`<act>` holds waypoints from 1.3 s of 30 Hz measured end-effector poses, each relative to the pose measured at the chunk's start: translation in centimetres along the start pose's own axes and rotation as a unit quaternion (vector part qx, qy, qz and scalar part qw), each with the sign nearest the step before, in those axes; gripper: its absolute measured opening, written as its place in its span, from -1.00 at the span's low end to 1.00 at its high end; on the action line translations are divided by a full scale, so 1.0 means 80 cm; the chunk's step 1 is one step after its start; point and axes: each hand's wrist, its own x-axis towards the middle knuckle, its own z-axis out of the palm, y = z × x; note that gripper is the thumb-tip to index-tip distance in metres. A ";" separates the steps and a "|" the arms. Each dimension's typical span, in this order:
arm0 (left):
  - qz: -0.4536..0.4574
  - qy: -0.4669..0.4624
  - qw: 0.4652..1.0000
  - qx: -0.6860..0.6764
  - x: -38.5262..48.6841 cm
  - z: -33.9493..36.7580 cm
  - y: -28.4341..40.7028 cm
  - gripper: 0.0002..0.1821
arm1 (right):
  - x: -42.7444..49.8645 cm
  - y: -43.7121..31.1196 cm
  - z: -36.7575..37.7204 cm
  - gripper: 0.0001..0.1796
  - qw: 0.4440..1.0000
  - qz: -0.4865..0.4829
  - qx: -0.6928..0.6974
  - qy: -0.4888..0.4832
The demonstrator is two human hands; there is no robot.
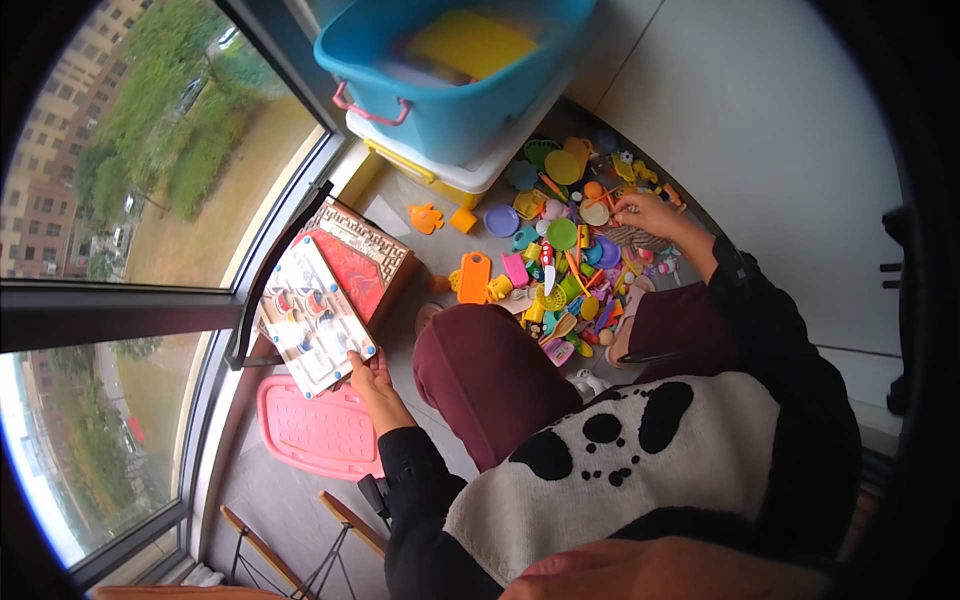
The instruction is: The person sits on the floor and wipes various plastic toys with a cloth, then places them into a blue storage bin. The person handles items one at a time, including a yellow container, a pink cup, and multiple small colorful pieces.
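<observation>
My left hand (372, 379) grips the lower corner of a white rectangular board (319, 322) with blue corner caps and several small fittings on its face. The board leans over a box (360, 262) with a red and gold patterned top, hiding part of it. My right hand (649, 217) is at the right side of a heap of plastic toys, its fingertips drawn together beside a cream round dish (595, 212). Whether anything small is between those fingers is too unclear to tell. Below that hand lies a brown textured piece (637, 238).
A blue tub (450, 120) with a pink handle stands on a white-lidded bin (420, 161). A green disc (562, 234), an orange toy board (474, 277) and a toy knife (548, 268) lie in the heap. Left are a pink lid (319, 431), wooden chair legs (352, 521) and windows.
</observation>
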 end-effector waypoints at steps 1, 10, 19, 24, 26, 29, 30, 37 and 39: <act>-0.019 -0.103 0.994 0.040 -0.001 -0.017 0.001 -0.55 | -0.002 -0.002 0.001 -0.74 1.000 0.017 0.000 -0.009; -0.055 -0.332 0.932 0.134 -0.131 -0.038 0.027 -0.52 | -0.008 -0.003 -0.003 -0.75 0.995 -0.094 0.003 0.031; -0.051 -0.349 0.735 0.580 -0.262 0.061 0.118 -0.53 | -0.017 0.049 0.055 -0.66 0.991 0.055 -0.086 -0.084; 0.170 -0.366 0.691 0.599 -0.286 0.197 0.144 -0.53 | -0.044 0.086 0.178 -0.58 0.996 -0.051 -0.063 -0.037; 0.248 -0.397 0.679 0.565 -0.326 0.243 0.151 -0.52 | -0.062 0.082 0.227 -0.61 0.969 -0.128 -0.189 -0.088; 0.376 -0.446 0.581 0.568 -0.406 0.287 0.146 -0.48 | -0.075 0.056 0.287 -0.84 0.941 -0.283 -0.163 -0.088; 0.364 -0.450 0.584 0.569 -0.431 0.295 0.138 -0.48 | -0.077 0.048 0.300 -0.87 0.935 -0.288 -0.184 -0.094; 0.349 -0.563 0.447 0.601 -0.445 0.342 0.040 -0.61 | -0.053 0.058 0.293 -0.91 0.947 -0.270 -0.144 -0.098; 0.360 -0.494 0.396 0.686 -0.432 0.350 0.036 -0.65 | -0.046 0.066 0.273 -0.92 0.956 -0.261 -0.112 -0.077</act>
